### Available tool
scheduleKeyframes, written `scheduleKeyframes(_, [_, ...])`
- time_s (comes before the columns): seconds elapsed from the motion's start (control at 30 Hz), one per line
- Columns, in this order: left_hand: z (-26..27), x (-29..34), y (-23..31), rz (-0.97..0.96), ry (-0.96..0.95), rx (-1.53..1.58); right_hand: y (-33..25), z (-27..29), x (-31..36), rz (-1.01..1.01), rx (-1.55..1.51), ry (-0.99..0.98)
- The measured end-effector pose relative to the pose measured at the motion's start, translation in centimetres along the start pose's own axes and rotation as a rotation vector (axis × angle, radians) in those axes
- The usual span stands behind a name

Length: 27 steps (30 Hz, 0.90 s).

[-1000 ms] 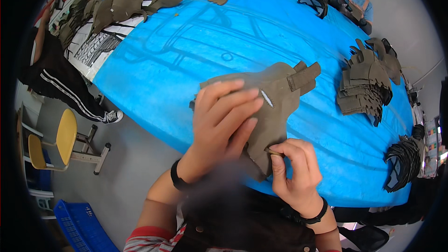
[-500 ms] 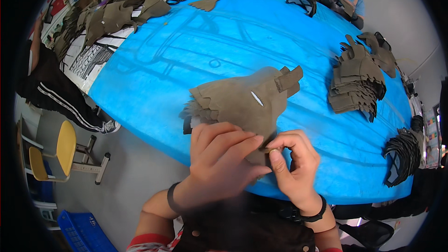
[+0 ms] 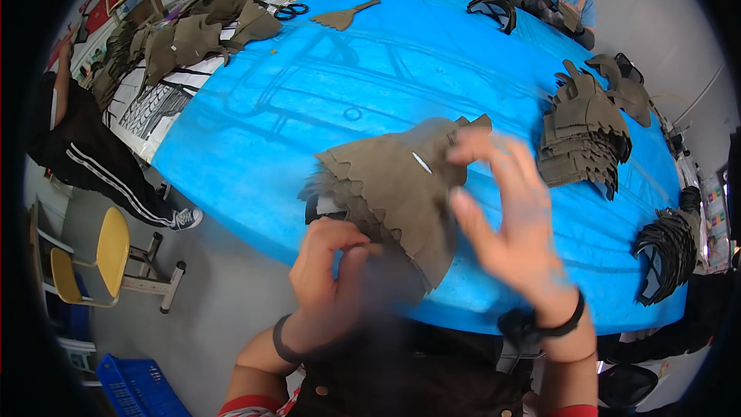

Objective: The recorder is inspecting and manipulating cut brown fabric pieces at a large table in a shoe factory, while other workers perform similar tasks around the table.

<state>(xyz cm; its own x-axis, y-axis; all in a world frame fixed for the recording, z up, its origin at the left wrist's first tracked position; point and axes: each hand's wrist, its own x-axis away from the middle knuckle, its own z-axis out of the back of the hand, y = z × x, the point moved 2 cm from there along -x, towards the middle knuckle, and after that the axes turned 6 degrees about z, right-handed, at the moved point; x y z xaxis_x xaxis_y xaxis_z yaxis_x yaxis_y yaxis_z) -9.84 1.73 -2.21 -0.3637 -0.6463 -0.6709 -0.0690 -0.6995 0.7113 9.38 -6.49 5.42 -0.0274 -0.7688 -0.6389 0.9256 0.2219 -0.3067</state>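
In front of me lies a stack of olive-brown fabric pieces (image 3: 386, 177) with scalloped edges. The top one carries a white slit-like mark, and a tab sticks out at its far right. My left hand (image 3: 328, 262) is at the stack's near left edge, its fingers curled into a pinch; what they hold, if anything, is blurred. Over the right side of the stack is my right hand (image 3: 513, 220), smeared by motion, with thumb and fingers spread and nothing seen between them.
A tall pile of similar pieces (image 3: 583, 135) stands at the right, with dark layered pieces (image 3: 664, 259) nearer. Scissors (image 3: 291, 11) and a single fan-shaped piece (image 3: 345, 15) lie far left on the blue table cover (image 3: 270, 139). A person (image 3: 559, 4) works across the table.
My right hand has let go of the near edge and moved up and right, opening. My left hand has drawn left and down, its fingers curling. The stack's scalloped layers show more.
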Motion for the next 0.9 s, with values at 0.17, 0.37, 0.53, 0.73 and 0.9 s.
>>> scheduleKeyframes(0.17, [-0.3, 0.1, 0.7, 0.084, -0.130, -0.023, 6.6, -1.9, -5.2, -0.052, 0.076, -0.299])
scheduleKeyframes(0.37, [-1.5, -1.4, 0.6, 0.114, -0.016, 0.078, 6.1, -1.9, -3.2, -0.300, -0.099, -0.584])
scheduleKeyframes(0.53, [-2.3, -5.0, -3.1, 0.192, -0.197, 0.388, 3.3, 1.6, 3.7, -0.352, 0.043, -0.347])
scheduleKeyframes(0.73, [-3.9, -8.9, -3.6, 0.290, -0.780, 0.488, -3.2, 5.3, 6.6, -0.502, 0.080, -0.524])
scheduleKeyframes(0.9, [-3.2, -8.5, -4.4, 0.463, -0.521, 0.614, -4.4, 2.2, 1.1, -0.036, 0.521, -0.180])
